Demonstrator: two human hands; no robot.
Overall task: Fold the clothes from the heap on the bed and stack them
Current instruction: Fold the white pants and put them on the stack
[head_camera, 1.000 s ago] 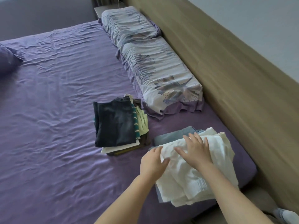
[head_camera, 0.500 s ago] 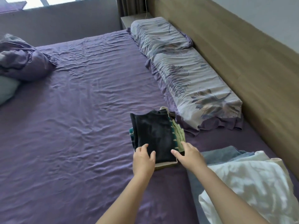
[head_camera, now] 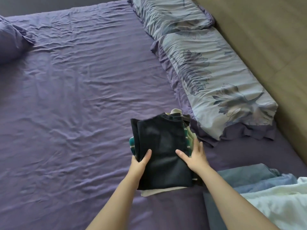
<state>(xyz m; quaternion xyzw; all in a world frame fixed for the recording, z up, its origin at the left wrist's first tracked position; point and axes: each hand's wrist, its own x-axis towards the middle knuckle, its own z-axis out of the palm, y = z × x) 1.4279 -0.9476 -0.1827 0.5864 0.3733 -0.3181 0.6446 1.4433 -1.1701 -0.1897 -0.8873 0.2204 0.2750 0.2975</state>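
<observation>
From my seat at the far end I see no box or basket, only the bed point(head_camera: 74, 97) with its purple sheet carrying everything. The stack of folded clothes point(head_camera: 164, 151) lies on the sheet near the bed's right side, just below the nearer floral pillow point(head_camera: 221, 90). Its top piece is a dark navy garment; under it I make out a teal striped edge at the left, a pale green layer at the right and a cream piece poking out at the near edge.

My left hand point(head_camera: 138, 163) grips the stack's left near corner: the thumb lies on top of the navy cloth, and the other fingers are tucked under the edge where I cannot see them. My right hand point(head_camera: 194, 156) rests flat on the stack's right side, fingers straight and slightly spread over the pale green layer, thumb stretched across the navy top.

At the lower right lies a second pile point(head_camera: 259, 191), white fabric over blue-grey cloth, just apart from the stack. A second floral pillow point(head_camera: 171, 15) lies further up along the brown headboard point(head_camera: 265, 39), and a purple pillow point(head_camera: 10, 42) sits at the far left
</observation>
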